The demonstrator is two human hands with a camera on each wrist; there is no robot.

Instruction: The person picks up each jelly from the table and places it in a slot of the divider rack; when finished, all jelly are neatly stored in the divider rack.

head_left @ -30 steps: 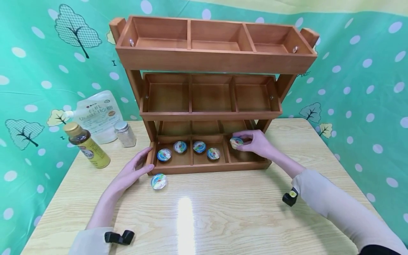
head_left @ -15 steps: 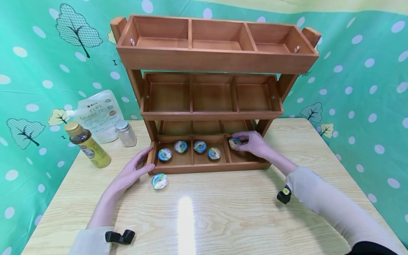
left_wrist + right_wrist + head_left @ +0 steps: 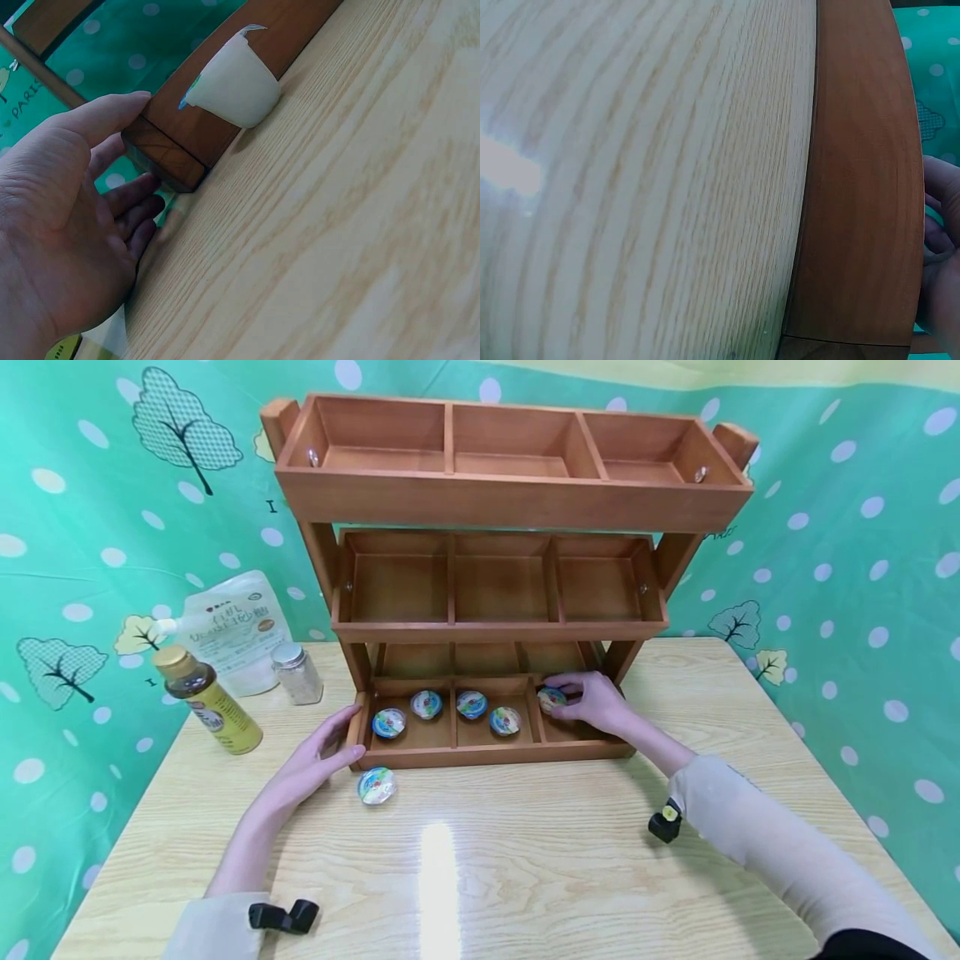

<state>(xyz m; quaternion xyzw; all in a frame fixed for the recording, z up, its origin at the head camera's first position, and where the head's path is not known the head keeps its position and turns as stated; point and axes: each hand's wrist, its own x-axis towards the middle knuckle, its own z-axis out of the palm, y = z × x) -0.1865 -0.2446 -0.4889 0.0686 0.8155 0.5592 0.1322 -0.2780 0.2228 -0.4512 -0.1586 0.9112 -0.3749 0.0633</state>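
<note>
My right hand [image 3: 596,702] pinches a small jelly cup [image 3: 550,697] with a blue printed lid in the right compartment of the rack's bottom tier. In the right wrist view this hand [image 3: 941,240] is partly behind the front board, its cup hidden. My left hand [image 3: 311,762] holds the left end of the wooden rack [image 3: 495,758], thumb at the front corner and fingers along the side [image 3: 161,150]. One jelly cup [image 3: 376,786] lies tilted on the table before that corner; its white side [image 3: 238,86] shows in the left wrist view.
Two jelly cups [image 3: 389,723] sit in the left bottom compartment, two more [image 3: 505,721] in the middle one. Left of the rack stand a yellow-labelled bottle [image 3: 217,710], a glass shaker [image 3: 297,675] and a white pouch [image 3: 236,631]. Two upper tiers [image 3: 517,497] overhang the bottom one.
My right hand has shifted slightly left and lower with the jelly cup in the right compartment. The left hand keeps its place on the rack.
</note>
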